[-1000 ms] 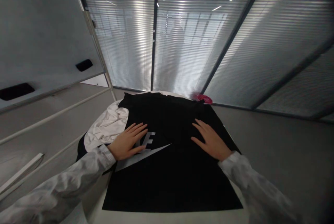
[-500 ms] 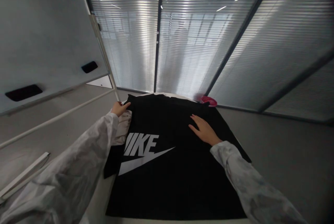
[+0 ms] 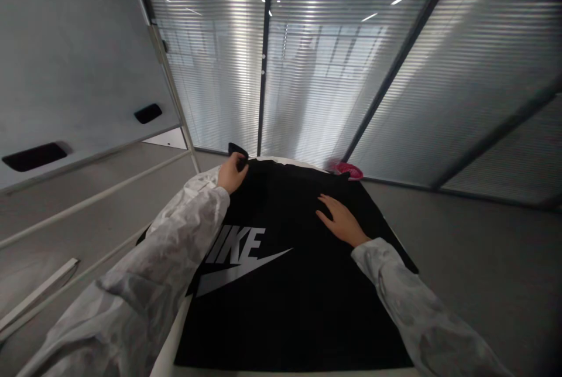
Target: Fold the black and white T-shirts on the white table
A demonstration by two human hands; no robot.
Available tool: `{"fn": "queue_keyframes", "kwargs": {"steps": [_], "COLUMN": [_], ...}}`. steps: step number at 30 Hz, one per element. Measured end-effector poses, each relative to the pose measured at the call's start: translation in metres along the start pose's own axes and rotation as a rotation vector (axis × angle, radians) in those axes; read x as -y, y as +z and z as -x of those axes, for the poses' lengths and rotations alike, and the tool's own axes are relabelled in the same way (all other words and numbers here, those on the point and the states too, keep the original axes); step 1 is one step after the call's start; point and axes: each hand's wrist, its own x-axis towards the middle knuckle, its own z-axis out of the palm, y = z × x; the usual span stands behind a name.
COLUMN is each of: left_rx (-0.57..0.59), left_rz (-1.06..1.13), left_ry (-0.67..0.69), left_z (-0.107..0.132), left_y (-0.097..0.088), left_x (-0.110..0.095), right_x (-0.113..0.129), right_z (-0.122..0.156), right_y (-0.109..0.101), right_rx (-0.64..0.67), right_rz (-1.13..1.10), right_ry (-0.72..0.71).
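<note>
Fabric of the black shirt spreads face up in front of me, its hem nearest my body. My left hand is drawn narrow at the shirt's far left corner, fingers and thumb pinching a dark flap that stands up above the edge; I take it to be part of a sleeve, held there so that it stays lifted off the rest. My right hand is wide and holds nothing: it lies palm down over the shirt's right half, fingers a little apart, probably to steady the cloth, though I cannot tell how firmly it presses. The white print sits on the shirt's left half, its first letter partly covered by my left sleeve. Beneath the shirt, a pale tabletop shows along its near left side. Crumpled light cloth bunches just beside the shirt's left edge, mostly behind my forearm, and a pink item rests by its far right corner, too small to make out. Beyond the shirt rises a glass partition with blinds; a pale board stands to its far left, and grey floor stretches to its right.
</note>
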Motion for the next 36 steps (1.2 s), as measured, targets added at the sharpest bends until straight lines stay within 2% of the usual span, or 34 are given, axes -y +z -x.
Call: {"fn": "queue_keyframes", "kwargs": {"steps": [3, 5, 7, 9, 11, 14, 16, 20, 22, 24, 27, 30, 33, 36], "left_rx": [0.362, 0.486, 0.573, 0.653, 0.655, 0.534, 0.484, 0.47, 0.493, 0.524, 0.566, 0.609, 0.662, 0.737], "left_rz": [0.041, 0.054, 0.012, -0.118, -0.279, -0.413, -0.447, -0.476, -0.452, -0.413, -0.405, -0.489, -0.598, -0.654], "left_ry": [0.258, 0.341, 0.414, 0.479, 0.477, 0.329, 0.211, -0.049, -0.169, -0.234, -0.229, -0.17, -0.065, 0.0], "left_z": [0.023, 0.042, 0.059, 0.072, 0.082, 0.093, 0.101, 0.115, 0.12, 0.125, 0.135, 0.148, 0.162, 0.176], "left_y": [0.029, 0.039, 0.036, 0.022, 0.001, -0.029, -0.044, -0.059, -0.064, -0.07, -0.078, -0.081, -0.08, -0.083], "left_x": [-0.039, -0.055, -0.06, -0.055, -0.046, -0.031, -0.023, -0.017, -0.017, -0.02, -0.03, -0.047, -0.067, -0.081], "right_x": [0.0, 0.0, 0.001, 0.005, 0.014, 0.035, 0.052, 0.076, 0.082, 0.083, 0.077, 0.066, 0.059, 0.056], "right_z": [0.001, 0.002, 0.001, -0.004, -0.018, -0.057, -0.092, -0.158, -0.182, -0.201, -0.221, -0.234, -0.237, -0.23], "right_y": [0.001, 0.0, -0.004, -0.01, -0.016, -0.014, -0.002, 0.033, 0.047, 0.055, 0.055, 0.048, 0.044, 0.046], "right_rx": [-0.002, 0.006, 0.02, 0.037, 0.053, 0.093, 0.135, 0.168, 0.175, 0.174, 0.132, 0.036, -0.044, -0.004], "right_rz": [0.001, 0.003, 0.011, 0.024, 0.019, -0.101, -0.223, -0.383, -0.462, -0.521, -0.591, -0.635, -0.636, -0.647], "right_ry": [-0.003, -0.01, -0.01, 0.008, 0.035, 0.094, 0.179, 0.399, 0.455, 0.478, 0.527, 0.602, 0.663, 0.685]}}
